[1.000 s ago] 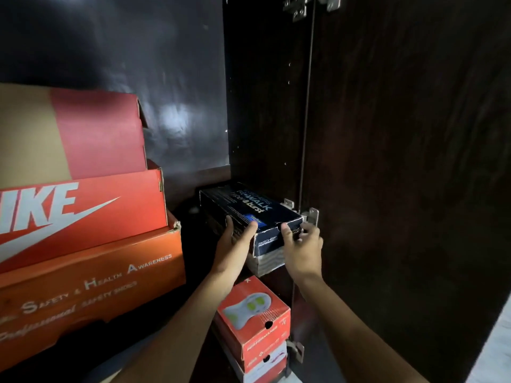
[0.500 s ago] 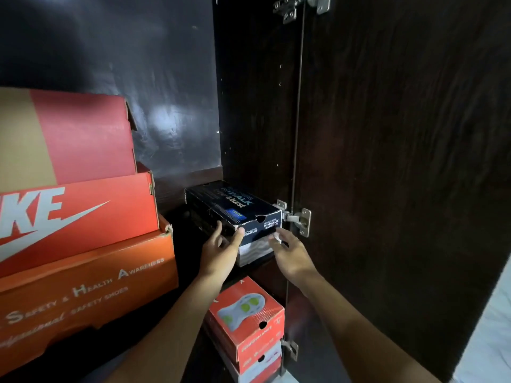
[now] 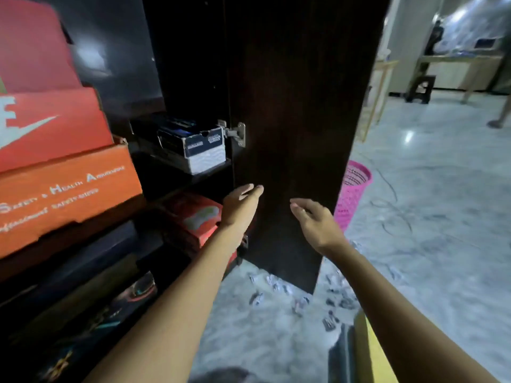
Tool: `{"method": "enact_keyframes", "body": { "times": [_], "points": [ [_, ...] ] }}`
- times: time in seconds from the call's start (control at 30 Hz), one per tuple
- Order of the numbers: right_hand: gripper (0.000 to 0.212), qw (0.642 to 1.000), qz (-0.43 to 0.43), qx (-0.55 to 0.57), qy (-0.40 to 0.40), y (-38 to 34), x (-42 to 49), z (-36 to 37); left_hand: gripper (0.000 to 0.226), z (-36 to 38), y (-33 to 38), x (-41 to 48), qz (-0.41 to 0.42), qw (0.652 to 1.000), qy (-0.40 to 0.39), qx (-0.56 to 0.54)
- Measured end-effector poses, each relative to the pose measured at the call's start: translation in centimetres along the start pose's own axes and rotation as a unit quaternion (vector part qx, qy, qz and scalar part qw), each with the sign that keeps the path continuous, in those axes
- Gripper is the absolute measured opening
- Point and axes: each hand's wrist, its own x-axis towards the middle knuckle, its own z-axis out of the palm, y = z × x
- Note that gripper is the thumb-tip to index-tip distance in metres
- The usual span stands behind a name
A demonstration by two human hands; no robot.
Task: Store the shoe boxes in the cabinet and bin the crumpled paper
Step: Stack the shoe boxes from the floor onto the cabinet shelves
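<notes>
Two hands [image 3: 241,204] [image 3: 318,225], one pink bin [image 3: 351,200], at least six shoe boxes [image 3: 69,194], roughly a dozen blurred crumpled paper scraps [image 3: 276,284].

Dark stool [image 3: 420,88] beside wooden table [image 3: 459,60]

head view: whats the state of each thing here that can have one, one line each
cabinet door, open
dark shoe box, lid on, on the shelf, untouched
red shoe box, on the shelf below, blurred
left hand, open, empty
right hand, open, empty
pink bin, upright on the floor, contents hidden
crumpled paper, scattered on the floor, not yet binned
</notes>
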Motion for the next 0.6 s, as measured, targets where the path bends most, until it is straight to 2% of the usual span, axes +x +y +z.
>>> {"method": "enact_keyframes", "body": {
  "times": [0.07,0.1,0.27,0.4,0.43,0.5,0.6],
  "points": [
    [0.030,1.000,0.025,-0.005,0.018,2.0,-3.7,-2.0,0.009,1.9,-2.1,-2.1,-0.022,0.998,-0.060,0.023],
    [0.028,0.999,0.043,-0.012,0.027,3.0,-5.5,-3.0,0.006,2.9,-3.2,-3.1,-0.030,0.995,-0.091,0.037],
    [0.024,0.990,0.129,-0.039,0.051,9.9,-12.7,-7.3,0.008,8.3,-9.5,-7.9,-0.083,0.974,-0.206,0.053],
    [0.029,0.976,0.196,-0.072,0.068,16.1,-18.0,-10.2,0.009,11.7,-16.5,-12.4,-0.128,0.964,-0.224,0.062],
    [0.031,0.972,0.209,-0.078,0.071,17.6,-19.1,-10.6,0.012,12.5,-18.2,-13.6,-0.137,0.963,-0.224,0.062],
    [0.037,0.963,0.240,-0.093,0.081,20.8,-21.3,-11.1,0.037,13.9,-22.1,-15.5,-0.158,0.958,-0.227,0.077],
    [0.047,0.945,0.272,-0.132,0.124,25.0,-24.2,-11.2,0.061,15.5,-26.8,-18.4,-0.166,0.957,-0.213,0.107]
  ]
}}
